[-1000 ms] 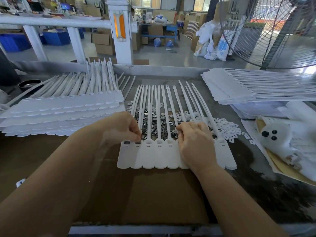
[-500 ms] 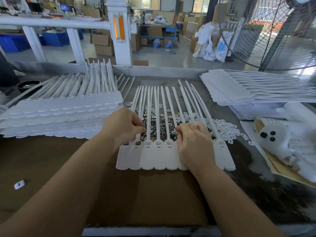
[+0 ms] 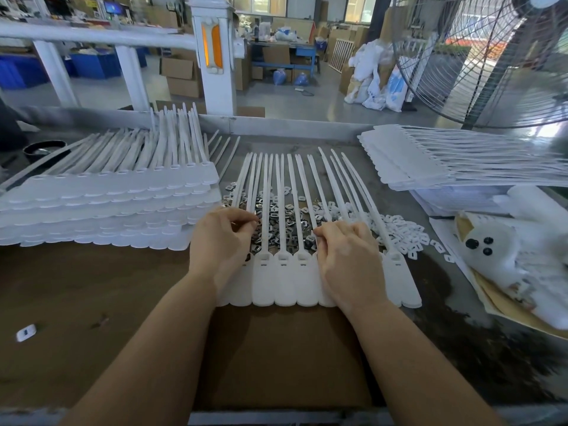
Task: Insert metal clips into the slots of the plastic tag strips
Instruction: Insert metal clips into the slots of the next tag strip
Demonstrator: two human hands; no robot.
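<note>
Mid-frame, a row of white tag strips (image 3: 284, 281) lies on the tabletop (image 3: 92, 302) over loose metal clips (image 3: 285, 222). Left hand (image 3: 219, 241) pinches among the clips; right hand (image 3: 347, 256), fingers curled, presses the strips.

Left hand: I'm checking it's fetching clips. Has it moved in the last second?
Yes. The left hand has moved away from the tag strip heads, up into the metal clips pile.

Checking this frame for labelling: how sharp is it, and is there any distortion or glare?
Head view: wide-angle bending curves the white railing and fan guard; edges smear, blurring the white toy; the tag strip, metal clips, left hand and right hand stay fairly sharp; daylight washes out behind the fan.
</note>
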